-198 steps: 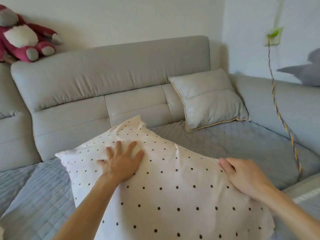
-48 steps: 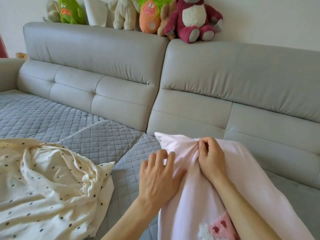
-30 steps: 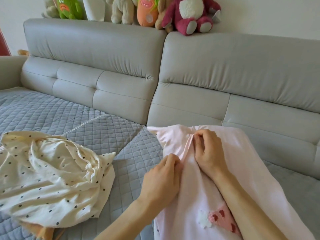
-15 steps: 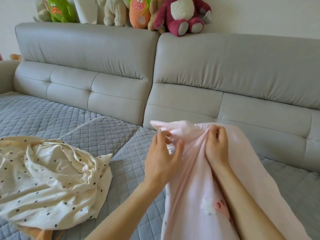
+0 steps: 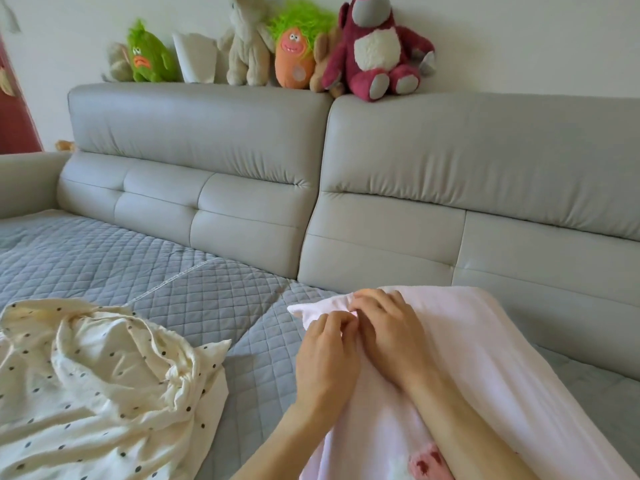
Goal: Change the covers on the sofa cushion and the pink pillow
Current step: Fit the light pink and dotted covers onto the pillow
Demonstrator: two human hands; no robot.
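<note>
Both hands now lower on pink pillow [image 5: 491, 358] top edge: left hand [image 5: 327, 358] and right hand [image 5: 391, 336] pinch its cover. Pillow lies on sofa [image 5: 221, 299]; dotted cover [image 5: 104, 386] crumpled left.

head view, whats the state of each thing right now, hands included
pink pillow: lying on the sofa seat, cover on
left hand: fingers curled, pinching the pink cover near its top edge
right hand: fingers curled, pinching the cover beside the left
polka-dot cover: crumpled and empty on the seat
plush toys: sitting upright along the sofa back
</note>
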